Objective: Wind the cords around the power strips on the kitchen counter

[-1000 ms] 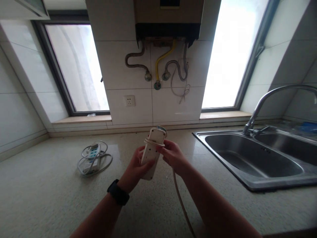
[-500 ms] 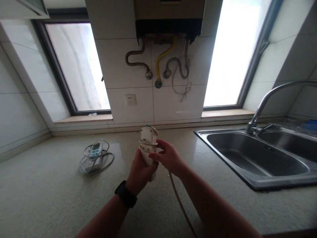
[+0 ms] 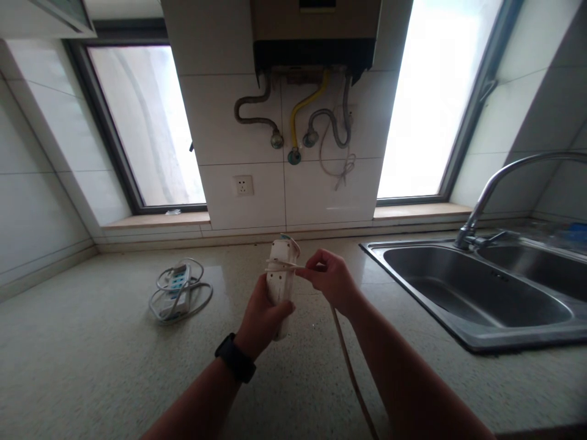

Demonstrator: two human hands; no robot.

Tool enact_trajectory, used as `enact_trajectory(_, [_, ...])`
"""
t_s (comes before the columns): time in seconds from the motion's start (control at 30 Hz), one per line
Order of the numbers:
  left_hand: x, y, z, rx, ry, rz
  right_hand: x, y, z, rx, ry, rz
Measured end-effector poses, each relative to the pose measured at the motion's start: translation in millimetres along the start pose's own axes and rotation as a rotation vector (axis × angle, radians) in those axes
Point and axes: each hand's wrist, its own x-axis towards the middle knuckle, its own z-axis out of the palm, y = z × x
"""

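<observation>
My left hand [image 3: 263, 315] is closed around a white power strip [image 3: 279, 284], held upright over the counter with its screw-dotted back towards me. A white cord [image 3: 351, 366] wraps around the strip's upper part. Just right of the strip, my right hand [image 3: 332, 278] pinches this cord between thumb and fingers and holds it out from the strip's side. From below the right hand, the cord's free length hangs down past my forearm to the bottom edge of the view. The strip's socket face is turned away and mostly hidden.
On the counter [image 3: 101, 342] at left lies a second power strip [image 3: 178, 284] with its grey cord looped over it. A steel sink [image 3: 463, 333] with a tap [image 3: 486, 189] is at right. A wall socket [image 3: 243, 185] and a water heater [image 3: 316, 52] with hoses are ahead.
My right hand has moved right, away from the strip, drawing the cord out with it. The strip has shifted slightly right and tilted in my left hand.
</observation>
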Motion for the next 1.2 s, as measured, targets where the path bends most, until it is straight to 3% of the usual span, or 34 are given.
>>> enact_trajectory(0.17, [-0.3, 3.7, -2.0, -0.095, -0.03, 0.018, -1.8, -1.1, 2.8, 0.022, 0.014, -0.01])
enact_trajectory(0.43, [-0.6, 11.3, -15.0, -0.299, 0.002, -0.003, -14.5, -13.7, -13.9, -0.022, -0.487, 0.188])
enact_trajectory(0.53, [-2.6, 14.2, -20.2, -0.476, -0.021, -0.047, -15.2, -17.7, -25.8, -0.073, -0.542, 0.215])
enact_trajectory(0.67, [-5.2, 16.0, -21.5, -0.788, -0.196, -0.082, -8.0, -17.3, -35.4, -0.101, -0.421, 0.171])
enact_trajectory(0.77, [-7.5, 12.8, -17.2, -1.039, -0.422, -0.144, -2.3, -14.6, -34.8, -0.101, -0.282, 0.076])
enact_trajectory(0.87, [-11.1, 10.0, -12.0, -1.255, -0.627, -0.204, -0.7, -10.4, -27.4, -0.004, -0.231, 0.025])
enact_trajectory(1.1, [-17.3, 20.9, -11.8, -1.487, -0.869, -0.192, -8.7, 2.6, 6.5, 0.226, -0.436, 0.08])
enact_trajectory(1.2, [-16.8, 23.0, -13.4, -1.54, -0.985, -0.252, -13.5, 3.4, 15.9, 0.353, -0.536, 0.083])
